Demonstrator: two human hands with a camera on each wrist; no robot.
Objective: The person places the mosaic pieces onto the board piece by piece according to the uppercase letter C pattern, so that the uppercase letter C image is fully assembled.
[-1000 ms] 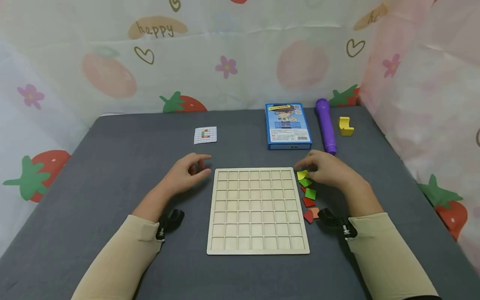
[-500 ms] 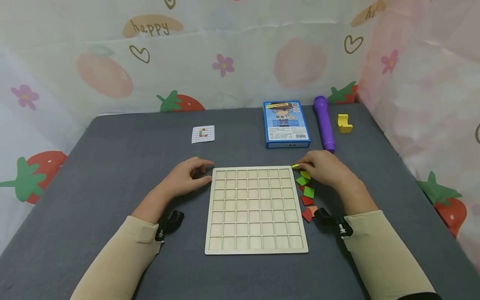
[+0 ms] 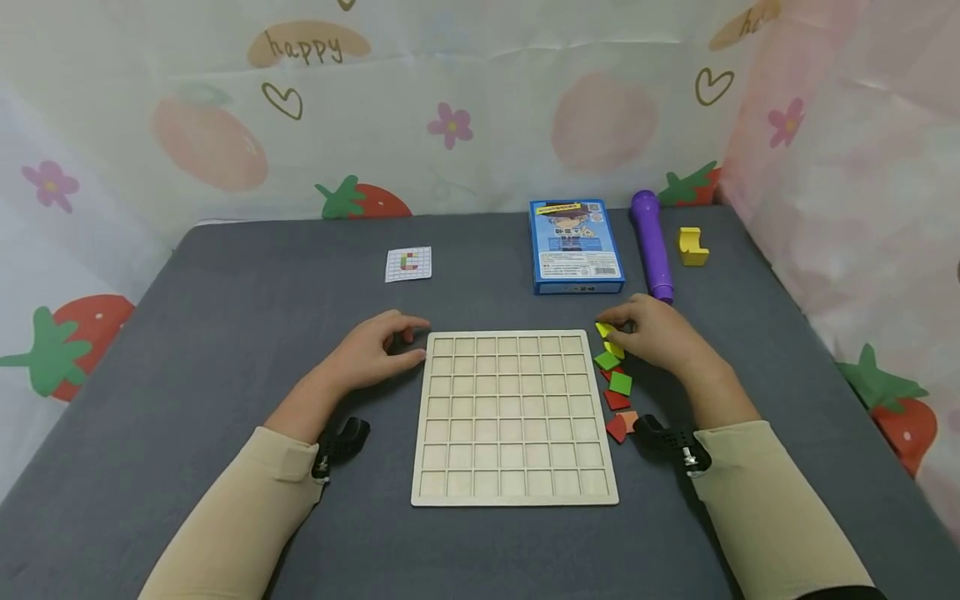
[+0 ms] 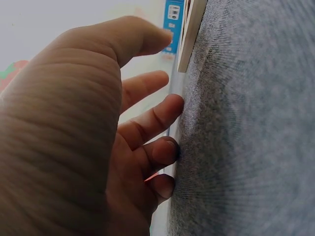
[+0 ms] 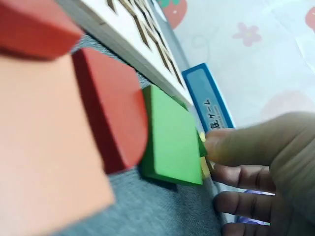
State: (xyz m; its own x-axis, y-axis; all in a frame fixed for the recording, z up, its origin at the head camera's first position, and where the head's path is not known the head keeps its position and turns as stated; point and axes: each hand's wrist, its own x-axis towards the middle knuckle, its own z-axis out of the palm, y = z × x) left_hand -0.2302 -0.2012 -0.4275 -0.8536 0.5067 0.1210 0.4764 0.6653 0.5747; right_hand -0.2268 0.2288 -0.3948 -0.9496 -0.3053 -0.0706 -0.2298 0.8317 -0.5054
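Note:
A pale wooden grid board [image 3: 514, 502] lies flat between the hands. Along its right edge runs a row of small coloured tiles. My right hand [image 3: 651, 333] pinches a yellow tile [image 3: 603, 330] at the far end of that row, beside the board's far right corner. Just below it lies a second yellow tile [image 3: 614, 350], followed by green tiles [image 3: 620, 383], red tiles [image 3: 617, 400] and an orange tile [image 3: 628, 421]. The right wrist view shows a green tile [image 5: 174, 137] close before the thumb. My left hand [image 3: 375, 346] rests by the board's far left corner, fingers loosely bent, holding nothing.
Behind the board, a small card [image 3: 408, 265] with a coloured grid pattern lies on the grey tabletop [image 3: 247, 292]. A blue box [image 3: 577, 250], a purple microphone-shaped stick [image 3: 652, 246] and a yellow notched block [image 3: 692, 247] are at the back right. Printed curtains surround the table.
My right hand has picked at the yellow tiles and drawn one to the far end of the row, off the board's corner. The left hand moved slightly closer to the board's edge.

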